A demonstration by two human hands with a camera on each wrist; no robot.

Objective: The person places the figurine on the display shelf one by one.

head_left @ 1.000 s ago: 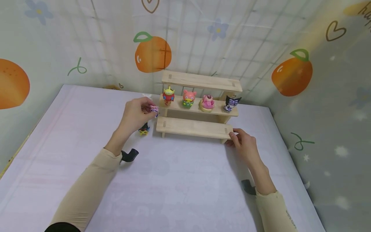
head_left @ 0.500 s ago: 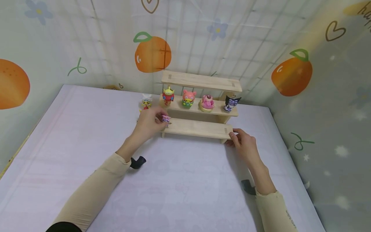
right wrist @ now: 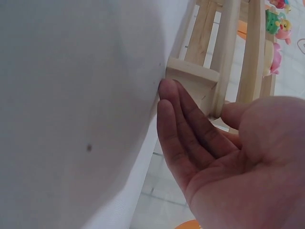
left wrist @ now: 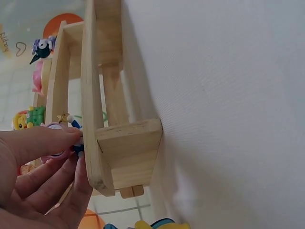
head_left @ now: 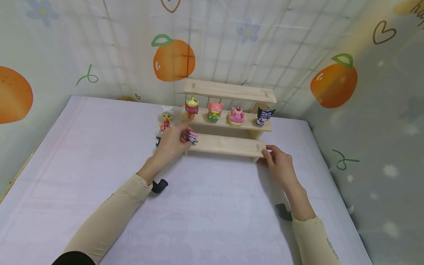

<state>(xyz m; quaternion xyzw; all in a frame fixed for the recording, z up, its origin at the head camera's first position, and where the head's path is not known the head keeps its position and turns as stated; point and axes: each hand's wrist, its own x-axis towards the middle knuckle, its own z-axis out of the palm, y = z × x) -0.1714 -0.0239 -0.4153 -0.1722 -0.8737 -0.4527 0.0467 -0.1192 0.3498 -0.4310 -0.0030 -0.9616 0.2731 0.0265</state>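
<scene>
My left hand [head_left: 172,141] pinches a small pink-and-purple figurine [head_left: 192,137] between thumb and fingers. The figurine is at the left end of the lowest tier of a wooden three-tier display stand [head_left: 228,144]; its base is partly hidden, and the left wrist view shows it against that board [left wrist: 90,95]. At the opposite end, my right hand [head_left: 279,163] holds the corner of the same tier. In the right wrist view its thumb is at the board and its fingers [right wrist: 169,124] lie along the end support [right wrist: 193,83].
The middle tier bears a green-headed alien figurine [head_left: 191,108], a pink-and-green one [head_left: 215,111], a pink bear [head_left: 236,116] and a black-and-purple one [head_left: 264,117]. Left of the stand are a white-topped figurine [head_left: 167,113], a red one [head_left: 164,126] and a partly hidden dark one [head_left: 158,141].
My left hand has carried the pink-and-purple figurine right and down, from beside the stand to the lowest tier's left end. My right hand stays at the tier's right corner.
</scene>
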